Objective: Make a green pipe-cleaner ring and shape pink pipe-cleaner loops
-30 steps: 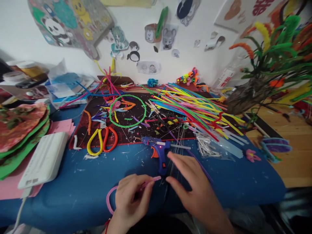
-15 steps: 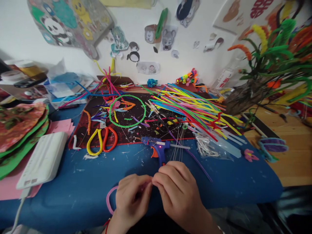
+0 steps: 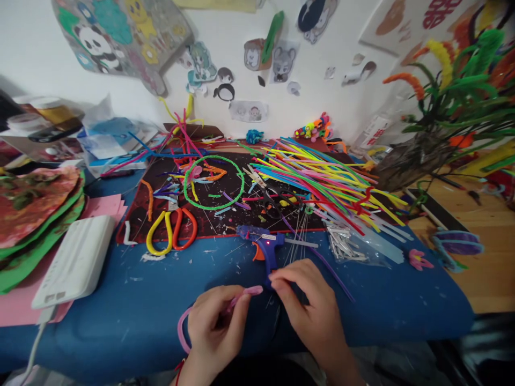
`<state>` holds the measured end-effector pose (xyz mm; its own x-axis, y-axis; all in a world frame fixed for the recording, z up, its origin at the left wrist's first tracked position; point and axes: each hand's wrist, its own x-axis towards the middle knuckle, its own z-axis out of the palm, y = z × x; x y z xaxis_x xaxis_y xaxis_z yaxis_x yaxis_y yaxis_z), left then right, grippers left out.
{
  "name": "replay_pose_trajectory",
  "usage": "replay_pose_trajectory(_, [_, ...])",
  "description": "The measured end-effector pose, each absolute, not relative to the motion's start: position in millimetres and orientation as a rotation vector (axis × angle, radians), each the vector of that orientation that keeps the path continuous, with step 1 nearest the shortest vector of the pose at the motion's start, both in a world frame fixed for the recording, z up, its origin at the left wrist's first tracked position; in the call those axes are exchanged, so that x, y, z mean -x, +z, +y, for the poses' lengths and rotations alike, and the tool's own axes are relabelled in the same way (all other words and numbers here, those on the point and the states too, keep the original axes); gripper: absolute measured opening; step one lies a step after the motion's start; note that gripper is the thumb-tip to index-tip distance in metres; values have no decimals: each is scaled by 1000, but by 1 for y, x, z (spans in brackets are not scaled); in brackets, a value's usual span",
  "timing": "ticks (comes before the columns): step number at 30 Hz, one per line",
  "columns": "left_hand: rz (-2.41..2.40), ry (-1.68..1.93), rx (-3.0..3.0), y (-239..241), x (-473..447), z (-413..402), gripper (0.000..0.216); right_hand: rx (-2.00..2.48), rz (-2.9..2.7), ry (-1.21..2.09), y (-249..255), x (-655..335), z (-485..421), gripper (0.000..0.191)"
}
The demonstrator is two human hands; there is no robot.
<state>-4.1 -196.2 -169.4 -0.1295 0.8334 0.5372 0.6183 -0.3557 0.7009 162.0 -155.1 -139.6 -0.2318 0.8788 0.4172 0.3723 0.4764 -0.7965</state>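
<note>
My left hand (image 3: 217,327) pinches a pink pipe cleaner (image 3: 253,290) between thumb and forefinger. Its folded end sticks out to the right, and a curved length shows at the left of the hand; the part inside the palm is hidden. A short gap away, my right hand (image 3: 308,311) has thumb and forefinger pressed together; whatever may be between them is too small to make out. Its fingertips are right by the handle of a blue glue gun (image 3: 270,254), which lies with its red light on and a glue stick in its back.
Yellow-and-red-handled scissors (image 3: 171,236), a green ring (image 3: 214,208) and many loose pipe cleaners (image 3: 314,171) lie on a dark mat. A white power bank (image 3: 74,262) is at left. A bag of metal clips (image 3: 346,244) and a pink flower (image 3: 420,260) are at right.
My hands were touching at the fingertips and have come apart. The right hand has moved off to the right, and the folded end of the pink pipe cleaner now shows.
</note>
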Motion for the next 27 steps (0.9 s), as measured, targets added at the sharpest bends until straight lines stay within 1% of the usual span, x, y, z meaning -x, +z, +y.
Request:
replay_pose_trajectory(1, [1635,1479,-1914,-169,4,-196,5,1024,-1828,779,-140,-161,-155,13])
replay_pose_trajectory(3, [1617,1465,-1907,-169,5,-196,5,950,-1849,916,-140,-158,-155,25])
replay_pose_trajectory(7, [1588,1440,-1875,-167,4,-196,6,923,-1787,983,-141,-150,-156,12])
replay_pose_trajectory(10, [1574,1431,-1839,-168,4,-197,6,939,-1740,1016,-142,-148,-156,10])
replay_pose_trajectory(15, [1642,1458,-1792,-174,5,-199,14,915,-1765,1011,-144,-148,-155,10])
replay_pose_trajectory(21, [1605,1428,-1818,-167,4,-194,8,851,-1769,942,-148,-147,-155,9])
replay_pose_trajectory(27, [1477,1364,-1617,-167,7,-191,13,808,-1763,900,-153,-146,-154,9])
